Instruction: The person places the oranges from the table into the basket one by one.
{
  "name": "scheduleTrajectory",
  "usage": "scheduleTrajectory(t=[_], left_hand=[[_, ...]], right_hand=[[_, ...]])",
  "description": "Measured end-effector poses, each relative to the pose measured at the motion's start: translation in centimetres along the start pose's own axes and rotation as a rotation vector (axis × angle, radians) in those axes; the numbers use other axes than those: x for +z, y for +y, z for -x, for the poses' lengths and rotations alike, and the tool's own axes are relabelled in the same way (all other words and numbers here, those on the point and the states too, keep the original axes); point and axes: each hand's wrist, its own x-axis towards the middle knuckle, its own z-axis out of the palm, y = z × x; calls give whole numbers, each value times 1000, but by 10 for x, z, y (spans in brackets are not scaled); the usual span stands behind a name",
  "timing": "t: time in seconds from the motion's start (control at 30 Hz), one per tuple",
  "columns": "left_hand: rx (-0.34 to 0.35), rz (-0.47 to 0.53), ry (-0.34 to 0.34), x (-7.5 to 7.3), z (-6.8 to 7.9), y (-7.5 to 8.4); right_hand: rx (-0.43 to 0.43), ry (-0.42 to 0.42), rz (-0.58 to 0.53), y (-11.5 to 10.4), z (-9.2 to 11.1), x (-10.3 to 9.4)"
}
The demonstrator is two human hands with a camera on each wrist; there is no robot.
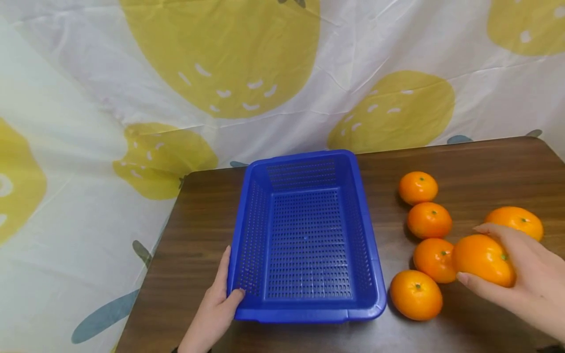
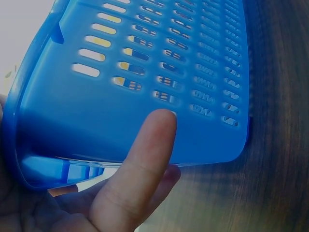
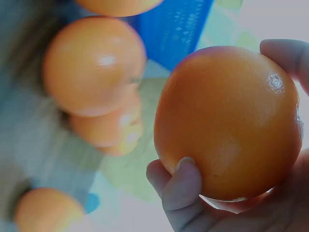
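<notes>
A blue plastic basket [image 1: 309, 315] with slotted walls and floor stands on the table with nothing in it. My left hand [image 1: 214, 306] grips its near left corner, thumb over the rim. In the left wrist view, a straight finger [image 2: 145, 159] lies along the outer wall. My right hand [image 1: 529, 279] holds an orange [image 1: 481, 260] between thumb and fingers, to the right of the basket. The right wrist view shows this orange [image 3: 227, 125] up close, above the tabletop. Beside the basket, several more oranges [image 1: 429, 220] form a rough line; the held one overlaps one of them in the head view.
Another orange [image 1: 516, 220] lies on the far right, partly hidden by my right hand. The brown wooden table [image 1: 198, 220] reaches back to a white cloth [image 1: 282, 132] printed with yellow fruit. The basket's far end is near that cloth.
</notes>
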Motion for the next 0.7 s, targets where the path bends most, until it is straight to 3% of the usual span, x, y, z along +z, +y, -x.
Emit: scheduleTrajectory(t=[0.33, 0.5, 0.7], left_hand=[[-25, 27, -9, 1, -1, -3], [-26, 37, -8, 1, -1, -3], [-21, 40, -7, 0, 0, -1]], right_hand=[[-220, -113, -30, -67, -23, -20], [-254, -168, -42, -93, -29, -19], [-310, -238, -64, -110, -37, -10]])
